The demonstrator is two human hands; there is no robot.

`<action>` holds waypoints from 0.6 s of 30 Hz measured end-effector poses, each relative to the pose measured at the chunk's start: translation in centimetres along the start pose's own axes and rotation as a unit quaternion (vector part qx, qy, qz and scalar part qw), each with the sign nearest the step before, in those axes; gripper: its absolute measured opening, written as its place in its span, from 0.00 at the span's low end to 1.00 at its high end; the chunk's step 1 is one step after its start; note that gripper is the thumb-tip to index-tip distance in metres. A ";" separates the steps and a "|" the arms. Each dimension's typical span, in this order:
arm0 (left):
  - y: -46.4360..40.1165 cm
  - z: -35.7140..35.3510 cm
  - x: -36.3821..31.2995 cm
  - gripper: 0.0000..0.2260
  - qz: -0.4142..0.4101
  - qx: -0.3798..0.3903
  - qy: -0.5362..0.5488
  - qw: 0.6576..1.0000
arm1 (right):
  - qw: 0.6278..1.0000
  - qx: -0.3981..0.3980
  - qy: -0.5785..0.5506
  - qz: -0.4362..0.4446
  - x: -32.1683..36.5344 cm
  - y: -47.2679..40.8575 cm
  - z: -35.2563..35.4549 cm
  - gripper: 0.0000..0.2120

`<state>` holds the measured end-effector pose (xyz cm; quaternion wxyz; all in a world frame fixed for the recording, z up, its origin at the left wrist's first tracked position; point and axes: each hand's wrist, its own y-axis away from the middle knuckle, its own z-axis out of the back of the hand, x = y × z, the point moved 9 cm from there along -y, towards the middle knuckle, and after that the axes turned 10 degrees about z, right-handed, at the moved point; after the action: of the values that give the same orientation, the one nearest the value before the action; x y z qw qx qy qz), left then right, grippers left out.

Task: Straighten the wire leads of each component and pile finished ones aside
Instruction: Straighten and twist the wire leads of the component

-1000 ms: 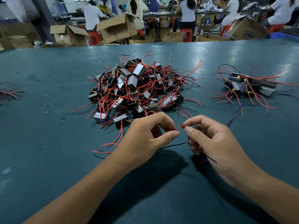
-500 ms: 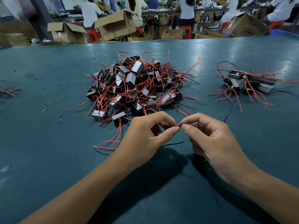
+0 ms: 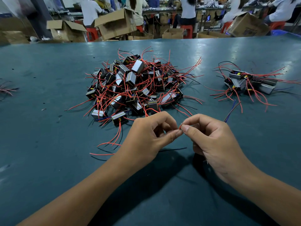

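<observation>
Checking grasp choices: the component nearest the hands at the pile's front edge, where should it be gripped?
Pinch the component by its boxy body, from above and the near side. It lies free at the pile's edge; its thin red leads trail toward the viewer.

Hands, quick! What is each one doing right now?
Left hand: closed, pinching the red wire.
Right hand: closed, pinching the same red wire.
</observation>
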<state>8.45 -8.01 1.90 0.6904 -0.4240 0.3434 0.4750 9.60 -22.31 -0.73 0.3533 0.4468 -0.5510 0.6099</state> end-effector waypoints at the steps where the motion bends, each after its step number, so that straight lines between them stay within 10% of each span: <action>1: 0.0 0.0 0.0 0.05 -0.002 -0.002 -0.006 1.000 | 1.000 0.000 0.004 0.001 0.0 0.0 0.0 0.04; 18: 0.5 0.1 -0.6 0.05 -0.020 -0.016 -0.019 0.999 | 0.999 -0.002 0.034 0.025 0.3 0.0 0.1 0.03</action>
<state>7.83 -7.99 2.32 0.6990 -0.4332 0.3141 0.4744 9.51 -22.48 -0.48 0.3576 0.4115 -0.5505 0.6322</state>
